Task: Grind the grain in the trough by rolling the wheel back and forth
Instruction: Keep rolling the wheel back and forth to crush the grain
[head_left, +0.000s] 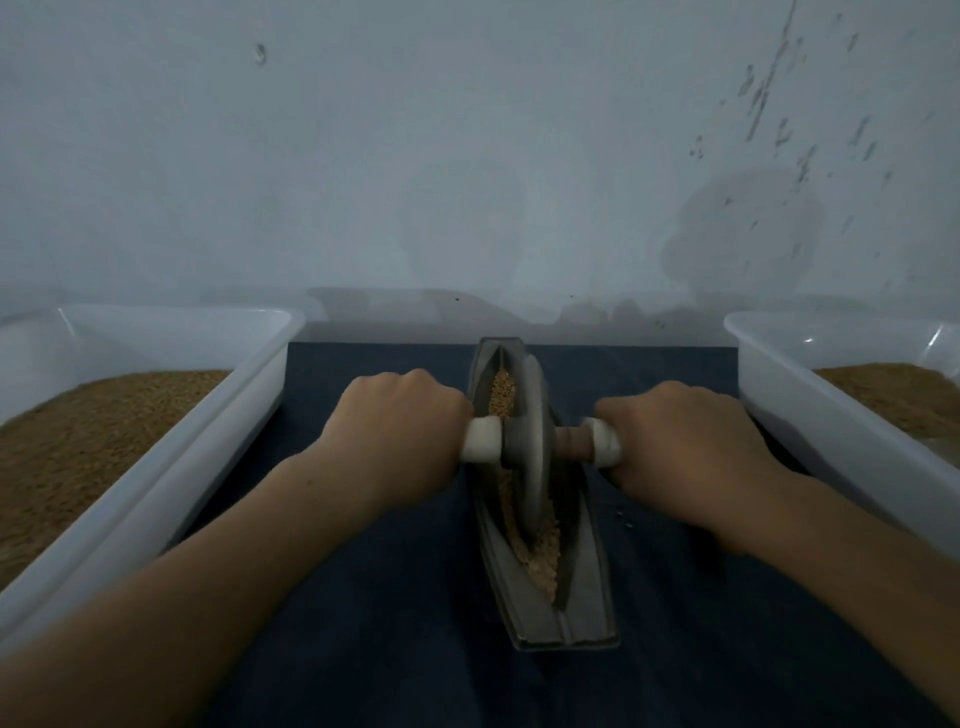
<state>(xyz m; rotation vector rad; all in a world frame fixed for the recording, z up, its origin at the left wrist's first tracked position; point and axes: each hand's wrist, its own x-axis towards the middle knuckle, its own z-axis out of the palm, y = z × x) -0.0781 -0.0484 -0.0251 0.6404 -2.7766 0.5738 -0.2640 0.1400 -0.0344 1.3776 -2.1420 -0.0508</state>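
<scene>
- Because two grain-filled bins (218, 426) closely flank the work, a wide elbow could knock one.
- Lying lengthwise on the dark cloth (389, 597), the trough (592, 587) may skid under uneven pushing.
- Mid-trough stands the wheel (535, 447); the left hand (395, 431) and right hand (685, 441) grip its handle (483, 439), fingers curled tight.
- Piled grain (503, 391) could spill over the rim.

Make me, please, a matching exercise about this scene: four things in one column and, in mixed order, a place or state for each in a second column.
1 wheel
2 trough
3 left tub
4 right hand

a grips the handle
b lies on the dark cloth
c stands upright in the grain
d white, beside the cloth on the left

Pairs: 1-c, 2-b, 3-d, 4-a
</scene>
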